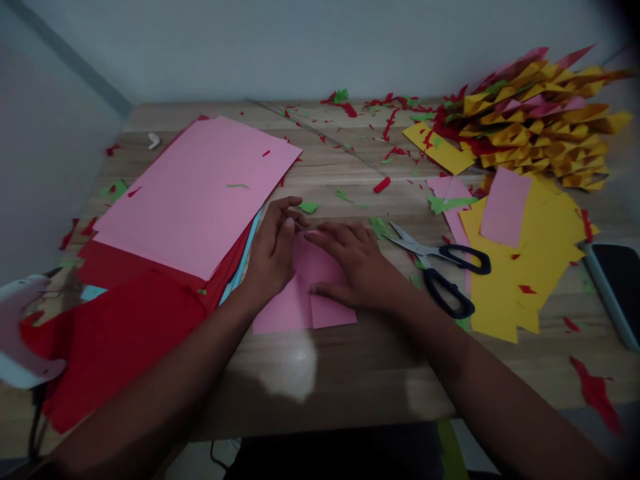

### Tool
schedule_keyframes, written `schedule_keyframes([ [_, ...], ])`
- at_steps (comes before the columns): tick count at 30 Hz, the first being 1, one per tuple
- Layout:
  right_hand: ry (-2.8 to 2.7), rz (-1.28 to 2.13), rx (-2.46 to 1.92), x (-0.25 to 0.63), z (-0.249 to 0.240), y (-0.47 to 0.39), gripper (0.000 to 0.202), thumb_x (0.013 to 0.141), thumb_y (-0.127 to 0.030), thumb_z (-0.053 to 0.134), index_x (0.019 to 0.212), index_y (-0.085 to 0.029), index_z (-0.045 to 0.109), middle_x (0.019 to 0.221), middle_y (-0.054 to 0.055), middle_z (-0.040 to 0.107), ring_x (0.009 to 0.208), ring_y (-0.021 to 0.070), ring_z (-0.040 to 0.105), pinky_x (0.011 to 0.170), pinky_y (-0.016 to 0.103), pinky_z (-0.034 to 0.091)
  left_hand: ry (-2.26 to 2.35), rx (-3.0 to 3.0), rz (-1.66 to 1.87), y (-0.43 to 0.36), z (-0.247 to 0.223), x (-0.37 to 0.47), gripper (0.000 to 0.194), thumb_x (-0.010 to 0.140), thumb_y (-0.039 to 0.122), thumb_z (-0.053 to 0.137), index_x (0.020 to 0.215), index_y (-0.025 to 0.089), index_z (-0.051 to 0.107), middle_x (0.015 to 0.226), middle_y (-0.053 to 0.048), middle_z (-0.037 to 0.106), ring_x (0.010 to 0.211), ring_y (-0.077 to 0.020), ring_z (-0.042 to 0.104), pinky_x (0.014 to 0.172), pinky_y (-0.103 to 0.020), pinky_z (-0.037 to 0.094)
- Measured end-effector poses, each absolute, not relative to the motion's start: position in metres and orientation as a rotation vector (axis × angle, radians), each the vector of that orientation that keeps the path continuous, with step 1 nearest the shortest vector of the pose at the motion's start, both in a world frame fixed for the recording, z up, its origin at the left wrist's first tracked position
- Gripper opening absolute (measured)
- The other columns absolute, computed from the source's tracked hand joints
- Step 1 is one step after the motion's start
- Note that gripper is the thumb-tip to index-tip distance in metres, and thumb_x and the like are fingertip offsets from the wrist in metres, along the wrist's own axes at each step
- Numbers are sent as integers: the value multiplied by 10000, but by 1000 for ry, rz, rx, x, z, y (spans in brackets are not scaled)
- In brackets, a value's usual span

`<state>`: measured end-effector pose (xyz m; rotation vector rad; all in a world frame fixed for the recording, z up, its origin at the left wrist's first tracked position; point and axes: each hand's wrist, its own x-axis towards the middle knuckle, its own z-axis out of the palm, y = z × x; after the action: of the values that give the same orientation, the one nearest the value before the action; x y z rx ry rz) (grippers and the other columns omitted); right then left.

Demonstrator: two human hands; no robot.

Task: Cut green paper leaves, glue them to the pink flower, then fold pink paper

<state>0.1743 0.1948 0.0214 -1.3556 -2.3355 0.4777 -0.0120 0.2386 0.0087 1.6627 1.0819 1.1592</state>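
Note:
A pink sheet of paper [283, 312] lies on the table in front of me, with one part of it folded over on the right. My right hand [357, 267] rests flat on the folded part, fingers spread and thumb stretched toward the crease. At the upper left edge of the sheet is my left hand [274, 250], its fingers loosely curved and its thumb raised; nothing shows in its grasp. Black-handled scissors [437, 257] lie with parted blades just right of my right hand. The far edge of the sheet is partly hidden by my fingers.
Large pink sheets [200, 193] lie over red paper [125, 340] at left. Yellow cut pieces [530, 267] and a small pink piece [506, 207] lie right. A folded yellow-and-pink paper object [545, 127] stands at back right. A phone [617, 280] is at the right edge. Scraps are scattered about.

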Motion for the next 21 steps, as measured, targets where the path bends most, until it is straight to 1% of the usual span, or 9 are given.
schedule_keyframes([
  [3, -2394, 454, -1386, 167, 20, 191, 798, 826, -602, 693, 1495, -239, 455, 1536, 155, 455, 1357, 371, 409, 1099, 584, 311, 1101, 1650, 1171, 240, 8, -12, 266, 1001, 270, 429, 1252, 251, 519, 1024, -55, 626, 953, -179, 608, 903, -380, 515],
  [7, -2402, 418, -1423, 165, 19, 191, 853, 820, -552, 709, 1533, -211, 391, 1559, 188, 410, 1404, 378, 362, 1123, 577, 280, 1122, 1730, 1114, 242, 6, -13, 347, 931, 160, 435, 1260, 247, 502, 1013, -39, 622, 912, -155, 601, 877, -346, 514],
  [9, -2391, 408, -1434, 166, 20, 194, 831, 822, -530, 705, 1530, -218, 400, 1504, 181, 464, 1353, 381, 403, 1094, 574, 305, 1120, 1760, 1104, 243, 5, -13, 386, 900, 122, 431, 1259, 244, 504, 1023, -35, 623, 911, -149, 599, 882, -338, 509],
  [12, -2368, 398, -1461, 168, 21, 197, 756, 821, -459, 694, 1500, -229, 454, 1359, 161, 552, 1233, 372, 465, 1024, 557, 357, 1100, 1780, 1091, 242, 3, -13, 446, 868, 86, 436, 1277, 248, 504, 1051, -34, 622, 932, -153, 599, 903, -342, 502],
  [17, -2345, 462, -1468, 167, 24, 196, 642, 794, -263, 623, 1429, -214, 543, 1212, 137, 577, 1136, 333, 495, 989, 504, 397, 1091, 1802, 1065, 242, 1, -14, 550, 812, 18, 423, 1303, 252, 509, 1060, -32, 617, 941, -158, 582, 894, -346, 488],
  [21, -2301, 528, -1439, 166, 22, 196, 575, 781, -197, 588, 1354, -238, 608, 1129, 118, 585, 1075, 302, 516, 975, 480, 420, 1112, 1830, 1041, 242, 1, -14, 563, 782, 10, 410, 1285, 234, 529, 1031, -29, 628, 935, -156, 584, 881, -333, 484],
])
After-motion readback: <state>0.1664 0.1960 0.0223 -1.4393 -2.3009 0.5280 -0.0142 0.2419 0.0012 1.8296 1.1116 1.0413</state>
